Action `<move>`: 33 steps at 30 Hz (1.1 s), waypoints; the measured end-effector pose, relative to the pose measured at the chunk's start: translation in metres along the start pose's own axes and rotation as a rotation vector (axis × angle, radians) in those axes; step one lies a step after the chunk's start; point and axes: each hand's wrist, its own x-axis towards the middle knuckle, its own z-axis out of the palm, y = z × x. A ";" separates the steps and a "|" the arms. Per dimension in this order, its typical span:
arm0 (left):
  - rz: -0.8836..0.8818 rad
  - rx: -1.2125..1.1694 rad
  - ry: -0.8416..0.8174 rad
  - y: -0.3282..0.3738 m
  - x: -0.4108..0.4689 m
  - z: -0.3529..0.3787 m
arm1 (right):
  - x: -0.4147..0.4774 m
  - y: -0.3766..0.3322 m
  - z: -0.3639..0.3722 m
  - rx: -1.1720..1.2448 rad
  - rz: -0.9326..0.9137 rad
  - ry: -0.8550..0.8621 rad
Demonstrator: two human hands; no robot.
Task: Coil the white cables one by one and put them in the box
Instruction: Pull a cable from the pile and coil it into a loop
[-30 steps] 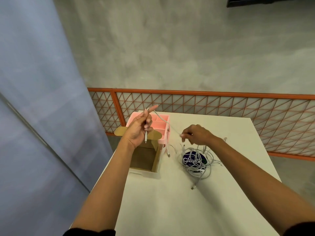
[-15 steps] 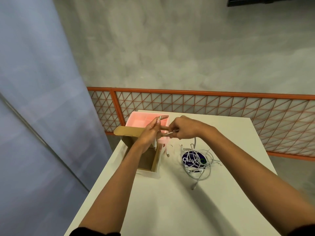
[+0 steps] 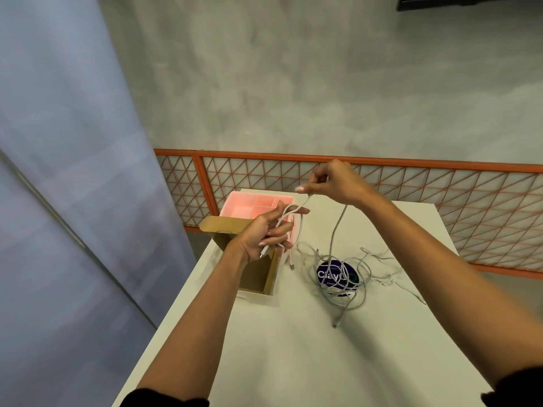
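Cable point(image 3: 338, 227) looks thin, light and floppy, so I reckon it'll snag and drag the pile point(image 3: 343, 277) if yanked. Left hand point(image 3: 264, 233) has a few loops wrapped round its curled fingers. Right hand point(image 3: 332, 183), at its 1 o'clock, pinches the strand. The rest trails down into the pile, at 3 o'clock from the box point(image 3: 252, 274). Best to pinch close to the loops.

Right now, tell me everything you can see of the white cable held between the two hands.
The white cable is thin and looks plastic-coated. A few loops lie wound round the fingers of the left hand, with a plug end poking out below the palm. From there it rises to the right hand, which pinches it, then hangs slack down into the tangled pile on the table. Its far end is lost in the tangle.
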 end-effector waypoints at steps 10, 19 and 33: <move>-0.033 -0.091 -0.048 0.009 -0.008 0.005 | -0.008 0.023 0.005 0.234 -0.026 -0.223; -0.069 -0.145 -0.115 -0.002 -0.001 0.004 | -0.010 0.027 0.009 0.050 -0.127 -0.230; 0.151 -0.521 -0.172 0.002 -0.001 0.003 | -0.016 0.048 0.024 0.586 0.117 -0.304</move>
